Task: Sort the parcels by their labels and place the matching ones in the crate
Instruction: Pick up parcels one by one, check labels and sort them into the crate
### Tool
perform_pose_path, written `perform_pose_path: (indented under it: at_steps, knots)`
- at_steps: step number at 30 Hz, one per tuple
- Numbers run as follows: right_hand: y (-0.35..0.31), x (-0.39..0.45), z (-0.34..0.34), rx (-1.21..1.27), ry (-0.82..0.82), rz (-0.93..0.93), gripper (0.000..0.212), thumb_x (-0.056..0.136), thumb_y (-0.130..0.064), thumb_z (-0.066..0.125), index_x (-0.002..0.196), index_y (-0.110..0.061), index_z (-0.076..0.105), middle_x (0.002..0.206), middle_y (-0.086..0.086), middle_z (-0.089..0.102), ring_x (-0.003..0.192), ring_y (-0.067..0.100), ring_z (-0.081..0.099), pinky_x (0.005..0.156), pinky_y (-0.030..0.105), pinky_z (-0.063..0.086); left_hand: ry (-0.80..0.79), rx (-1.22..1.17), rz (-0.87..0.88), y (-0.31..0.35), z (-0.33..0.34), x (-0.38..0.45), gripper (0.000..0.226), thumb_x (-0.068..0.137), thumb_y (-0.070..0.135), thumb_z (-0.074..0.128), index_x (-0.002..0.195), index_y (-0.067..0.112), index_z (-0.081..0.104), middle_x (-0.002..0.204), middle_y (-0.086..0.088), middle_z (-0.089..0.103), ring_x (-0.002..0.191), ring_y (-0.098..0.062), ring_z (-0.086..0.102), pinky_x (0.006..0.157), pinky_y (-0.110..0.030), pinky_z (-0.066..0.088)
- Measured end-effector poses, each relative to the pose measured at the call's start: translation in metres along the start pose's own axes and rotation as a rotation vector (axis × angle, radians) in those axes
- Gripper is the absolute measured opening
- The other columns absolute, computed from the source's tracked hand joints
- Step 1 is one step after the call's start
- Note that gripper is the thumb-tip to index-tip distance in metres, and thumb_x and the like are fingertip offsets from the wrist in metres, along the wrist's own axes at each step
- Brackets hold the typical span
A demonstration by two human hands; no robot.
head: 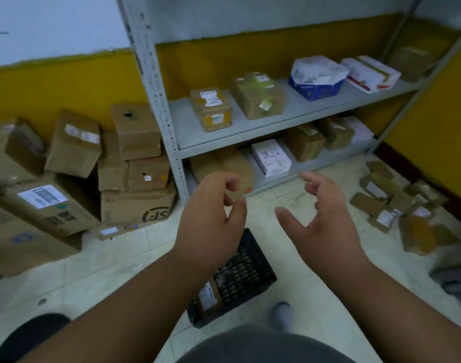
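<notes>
Now the left hand (211,218) holds nothing, its fingers loosely curled. Below its fingers stands the black crate (246,271), with one parcel (207,297), perhaps leaning on the wall. The right hand (326,226) has fingers apart, empty.

Matt brown cardboard parcels (135,132), grey painted metal shelving (250,127), black plastic lattice crate (239,276), smooth pale floor tiles (98,279).

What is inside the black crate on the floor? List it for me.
In the black crate one brown parcel with a white label leans against the near left wall. The left hand and forearm cover the crate's far corner, so anything there is hidden.
</notes>
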State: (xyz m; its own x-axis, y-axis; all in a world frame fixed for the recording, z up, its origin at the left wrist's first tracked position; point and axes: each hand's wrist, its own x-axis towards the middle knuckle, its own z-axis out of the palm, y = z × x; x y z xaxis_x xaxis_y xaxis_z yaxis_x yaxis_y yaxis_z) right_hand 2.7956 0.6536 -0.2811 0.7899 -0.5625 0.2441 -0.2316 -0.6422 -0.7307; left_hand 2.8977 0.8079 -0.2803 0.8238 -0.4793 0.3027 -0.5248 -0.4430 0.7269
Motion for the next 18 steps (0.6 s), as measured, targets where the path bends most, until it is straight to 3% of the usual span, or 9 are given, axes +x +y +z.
perform_pose_path:
  at_steps: [4,9,12,14,18]
  knots:
    - [0.012,-0.021,-0.044,0.019,0.132,0.063,0.062,0.081,-0.042,0.07,0.135,-0.038,0.04,0.129,-0.019,0.041,0.122,-0.004,0.042,0.097,0.009,0.032,-0.025,-0.036,0.124,0.042,0.011,0.011,0.031,0.09,0.035,0.05,0.12,0.03,0.053,0.103,0.017,0.052,0.092,0.001,0.053,0.072,-0.009,0.039]
    - [0.055,-0.034,-0.097,0.035,0.292,0.219,0.065,0.082,-0.042,0.074,0.138,-0.037,0.041,0.138,-0.014,0.042,0.127,0.004,0.046,0.1,0.025,0.041,-0.216,-0.082,0.227,0.085,0.053,0.014,0.051,0.088,0.04,0.052,0.137,0.033,0.042,0.117,0.018,0.049,0.1,0.0,0.053,0.084,-0.028,0.05]
    - [0.082,-0.04,-0.131,0.014,0.341,0.278,0.071,0.082,-0.042,0.075,0.143,-0.034,0.04,0.14,-0.014,0.042,0.126,-0.001,0.045,0.099,0.022,0.043,-0.269,-0.098,0.263,0.111,0.096,0.023,0.056,0.084,0.043,0.053,0.137,0.035,0.038,0.119,0.02,0.049,0.102,0.004,0.052,0.084,-0.031,0.052]
    - [0.104,-0.043,-0.159,-0.004,0.352,0.302,0.07,0.082,-0.044,0.075,0.141,-0.037,0.039,0.139,-0.017,0.041,0.126,-0.004,0.043,0.099,0.018,0.039,-0.308,-0.142,0.266,0.134,0.133,0.028,0.054,0.085,0.038,0.059,0.136,0.033,0.041,0.117,0.016,0.051,0.1,0.003,0.053,0.082,-0.03,0.052]
    - [0.152,-0.043,-0.222,-0.034,0.428,0.362,0.073,0.08,-0.047,0.076,0.141,-0.043,0.035,0.143,-0.016,0.043,0.129,-0.002,0.044,0.105,0.028,0.043,-0.392,-0.22,0.288,0.182,0.213,0.032,0.051,0.089,0.031,0.063,0.136,0.028,0.043,0.118,0.014,0.051,0.1,0.0,0.054,0.079,-0.022,0.049]
